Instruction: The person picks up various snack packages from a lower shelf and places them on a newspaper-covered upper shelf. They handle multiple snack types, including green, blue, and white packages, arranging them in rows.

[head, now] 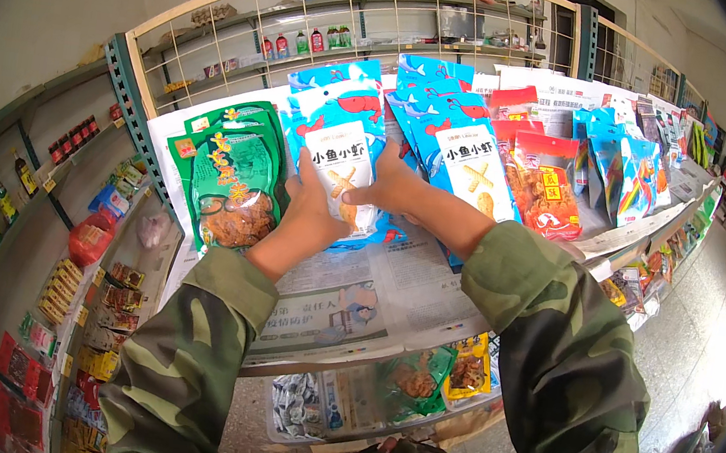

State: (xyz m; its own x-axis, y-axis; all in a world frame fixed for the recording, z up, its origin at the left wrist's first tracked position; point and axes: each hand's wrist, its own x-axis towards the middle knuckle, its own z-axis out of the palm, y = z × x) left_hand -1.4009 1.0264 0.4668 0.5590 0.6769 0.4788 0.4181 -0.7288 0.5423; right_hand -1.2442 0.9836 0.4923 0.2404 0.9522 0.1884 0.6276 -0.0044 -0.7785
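Both my hands are on one blue-and-white snack pouch (342,133) that stands on the newspaper-lined shelf (409,294). My left hand (309,219) grips its lower left side, thumb across the front. On its right side, my right hand (402,187) holds on with the thumb pressed to the front and fingers round the edge. Behind it, the top of another blue pouch shows. Green snack packets (235,182) stand just left of my left hand. Similar blue pouches (474,162) lean in a row to the right of my right hand, partly covered by my right forearm.
Red snack bags (551,182) and shiny blue bags (625,168) stand farther right on this shelf. A wire grid panel (364,10) rises behind. Below is a clear plastic bin (273,414) with packets. Shelves with bottles (0,189) and packs flank my left; tiled floor (693,380) lies right.
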